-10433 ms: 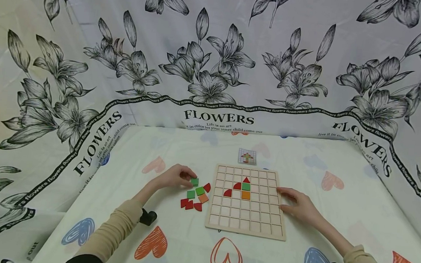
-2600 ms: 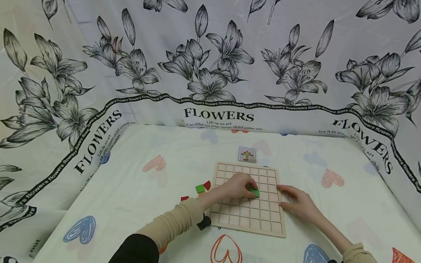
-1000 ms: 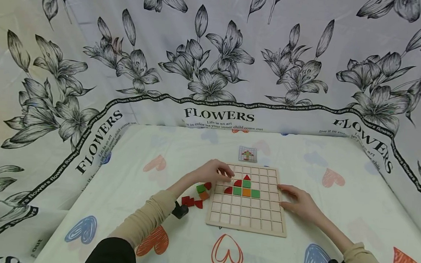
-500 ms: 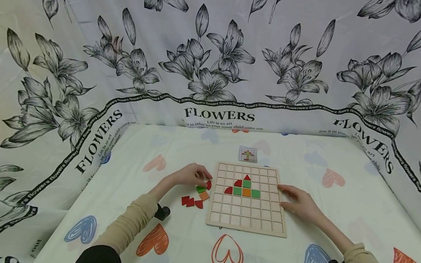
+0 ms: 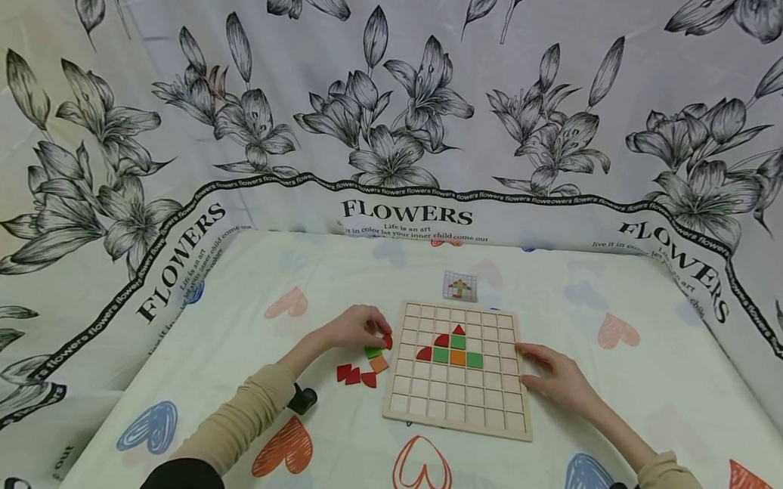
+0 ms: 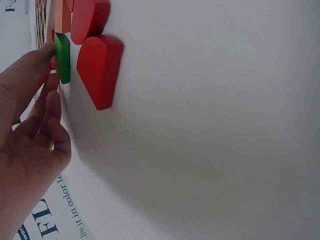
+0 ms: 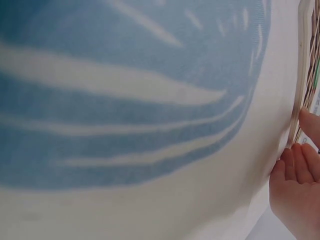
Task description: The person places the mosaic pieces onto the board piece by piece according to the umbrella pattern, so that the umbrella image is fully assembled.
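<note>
My left hand [image 5: 357,327] is at the left side of the wooden grid board [image 5: 457,423], its thumb and fingers pinching a red quarter-circle block [image 5: 388,341]. Most of that block is hidden behind the fingers in the left wrist view. A green square block [image 6: 62,57] lies right beside the fingertips, with an orange square [image 5: 379,364] just nearer. On the board, a red triangle [image 5: 458,329], red quarter-circles [image 5: 442,340], green squares [image 5: 457,342] and an orange square sit in the cells. My right hand [image 5: 559,381] touches the board's right edge with extended fingers and thumb.
Several loose red blocks [image 5: 353,377] lie on the cloth left of the board. Behind the board is a small pattern card [image 5: 460,286] with a coloured figure on a grid. A heart-print cloth [image 5: 323,437] covers the table, and a flowered curtain [image 5: 411,162] stands behind.
Green squares have been set on both sides of the board's orange square. My left hand has moved from the board back left to the loose blocks and pinched a red quarter-circle. The right hand stays put.
</note>
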Demonstrator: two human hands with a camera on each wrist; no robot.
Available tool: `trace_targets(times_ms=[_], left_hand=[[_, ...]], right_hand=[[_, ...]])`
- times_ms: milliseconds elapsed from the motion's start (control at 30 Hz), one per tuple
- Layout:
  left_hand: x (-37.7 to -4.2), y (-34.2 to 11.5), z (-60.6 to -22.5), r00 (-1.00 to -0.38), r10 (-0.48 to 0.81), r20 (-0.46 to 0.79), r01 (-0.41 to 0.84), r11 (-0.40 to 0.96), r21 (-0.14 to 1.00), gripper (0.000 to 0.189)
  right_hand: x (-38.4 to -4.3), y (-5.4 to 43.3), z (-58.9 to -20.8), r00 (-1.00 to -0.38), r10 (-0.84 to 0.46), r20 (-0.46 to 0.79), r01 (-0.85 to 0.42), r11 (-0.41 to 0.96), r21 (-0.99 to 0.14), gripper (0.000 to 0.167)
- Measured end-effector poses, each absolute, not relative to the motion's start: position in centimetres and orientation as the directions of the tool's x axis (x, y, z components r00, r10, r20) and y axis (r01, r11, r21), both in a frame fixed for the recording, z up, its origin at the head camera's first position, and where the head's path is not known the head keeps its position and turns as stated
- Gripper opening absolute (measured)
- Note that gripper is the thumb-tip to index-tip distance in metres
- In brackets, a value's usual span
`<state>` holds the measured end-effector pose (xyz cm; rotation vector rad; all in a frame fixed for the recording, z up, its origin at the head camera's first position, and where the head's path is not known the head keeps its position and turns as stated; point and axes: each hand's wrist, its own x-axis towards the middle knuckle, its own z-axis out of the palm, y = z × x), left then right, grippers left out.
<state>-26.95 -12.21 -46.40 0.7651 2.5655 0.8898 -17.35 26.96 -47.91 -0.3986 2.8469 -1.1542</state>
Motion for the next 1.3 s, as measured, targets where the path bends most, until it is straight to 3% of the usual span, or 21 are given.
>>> trace_targets(times_ms=[167, 467, 833, 1300], left_hand=[[-26.9, -12.3, -46.4, -0.840, 0.539, -0.064, 0.390, 0.681, 0.620, 0.018], [-27.1, -12.7, -46.5, -0.797, 0.601, -0.059, 0.435, 0.639, 0.634, 0.018], [-27.8, -11.7, -45.5, -0.844, 0.535, 0.048, 0.431, 0.622, 0.654, 0.024], [-28.2, -3.8, -43.1, -0.725, 0.678, 0.123, 0.564, 0.482, 0.670, 0.021]], right_hand=[[-17.4, 27.0, -48.0, -0.965, -0.256, 0.059, -0.223, 0.678, -0.700, 0.055], [-17.4, 27.0, -48.1, -0.966, -0.255, 0.051, -0.217, 0.683, -0.698, 0.055], [-17.4, 27.0, -48.0, -0.965, -0.248, 0.082, -0.232, 0.671, -0.704, 0.054], [-17.4, 27.0, -47.7, -0.970, -0.241, 0.044, -0.198, 0.664, -0.721, 0.055]])
